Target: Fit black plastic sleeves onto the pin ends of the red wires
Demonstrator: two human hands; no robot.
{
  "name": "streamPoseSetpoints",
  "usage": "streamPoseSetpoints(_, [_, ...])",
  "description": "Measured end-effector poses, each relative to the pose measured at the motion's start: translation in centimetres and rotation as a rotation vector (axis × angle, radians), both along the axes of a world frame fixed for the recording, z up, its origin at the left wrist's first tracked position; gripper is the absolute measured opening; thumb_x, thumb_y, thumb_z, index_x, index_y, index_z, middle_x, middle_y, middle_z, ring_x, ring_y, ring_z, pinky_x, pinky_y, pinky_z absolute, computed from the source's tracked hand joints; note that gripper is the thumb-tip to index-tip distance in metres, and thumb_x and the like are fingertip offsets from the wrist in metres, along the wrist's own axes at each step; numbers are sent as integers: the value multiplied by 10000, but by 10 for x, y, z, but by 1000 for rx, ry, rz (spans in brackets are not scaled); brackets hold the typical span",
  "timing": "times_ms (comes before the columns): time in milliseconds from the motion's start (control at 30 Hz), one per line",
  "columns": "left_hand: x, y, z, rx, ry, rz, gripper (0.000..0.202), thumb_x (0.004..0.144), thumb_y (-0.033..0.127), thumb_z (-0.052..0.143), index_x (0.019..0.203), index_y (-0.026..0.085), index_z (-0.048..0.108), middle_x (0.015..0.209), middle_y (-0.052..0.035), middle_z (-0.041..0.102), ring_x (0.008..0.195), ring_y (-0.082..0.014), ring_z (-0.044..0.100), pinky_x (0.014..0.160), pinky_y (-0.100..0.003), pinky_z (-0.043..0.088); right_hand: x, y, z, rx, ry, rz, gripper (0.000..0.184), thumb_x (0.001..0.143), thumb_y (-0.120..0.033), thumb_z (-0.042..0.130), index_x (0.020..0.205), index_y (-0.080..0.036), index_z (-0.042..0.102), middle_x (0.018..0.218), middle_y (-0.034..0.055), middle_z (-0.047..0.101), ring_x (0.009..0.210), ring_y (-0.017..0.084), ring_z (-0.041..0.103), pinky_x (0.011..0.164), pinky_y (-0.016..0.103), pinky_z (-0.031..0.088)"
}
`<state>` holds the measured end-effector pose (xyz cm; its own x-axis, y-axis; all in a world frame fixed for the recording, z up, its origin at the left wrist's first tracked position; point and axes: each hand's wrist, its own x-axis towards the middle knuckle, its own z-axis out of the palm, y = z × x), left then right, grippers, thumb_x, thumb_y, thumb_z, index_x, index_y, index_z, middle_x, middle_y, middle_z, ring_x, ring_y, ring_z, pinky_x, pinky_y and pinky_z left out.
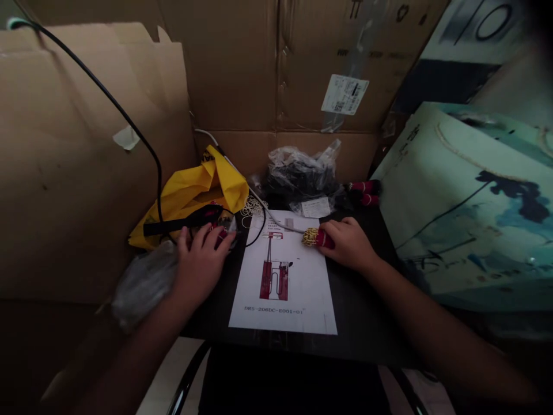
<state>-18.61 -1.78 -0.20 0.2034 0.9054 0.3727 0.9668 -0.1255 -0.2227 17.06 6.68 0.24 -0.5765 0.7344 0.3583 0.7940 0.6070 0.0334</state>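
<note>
My left hand (201,265) lies at the left edge of a printed white sheet (283,300), its fingers over a small red-and-black part (224,226). A black-handled tool (181,223) runs out from under those fingers, and I cannot tell if the hand grips it. My right hand (349,245) closes on a red-sleeved bundle of gold-tipped pins (316,237), which sits over the sheet's upper right corner. A white cable (270,207) runs past the bundle's tip. The sheet carries a red diagram and the code DRS-206DC-E001-01.
The dark tabletop (360,305) holds a yellow plastic bag (203,190), a clear bag of black items (300,176), red-handled items (365,193) and pale thin loops (253,207). A grey bag (144,285) lies left. Cardboard (276,75) stands behind; a pale green painted panel (458,202) stands right.
</note>
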Motion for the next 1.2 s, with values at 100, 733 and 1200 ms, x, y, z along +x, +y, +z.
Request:
streamPoseSetpoints(100, [-18, 14, 3, 13, 15, -8, 456, 950, 220, 418, 1389, 314, 500, 1407, -90, 520, 1332, -332, 412, 1148, -661, 81, 5, 5, -5, -2, -12, -25, 332, 849, -482, 615, 1001, -191, 574, 911, 51, 701, 783, 210, 610, 817, 363, 308])
streamPoseSetpoints(733, [135, 52, 41, -204, -593, -496, 547, 912, 483, 501, 1362, 173, 482, 1350, -127, 498, 1250, -257, 486, 1071, -413, 417, 0, 3, 12, 122, -83, -15, 353, 939, -455, 499, 1058, -138, 598, 936, 128, 679, 829, 254, 582, 861, 403, 269])
streamPoseSetpoints(1200, [136, 135, 38, 4, -426, -343, 488, 873, 322, 537, 1348, 213, 505, 1460, -122, 425, 1364, -300, 354, 1107, -480, 319, -16, -24, -8, -56, 65, 210, 546, 858, -633, 533, 1173, -191, 595, 981, 100, 675, 910, 242, 579, 846, 389, 375])
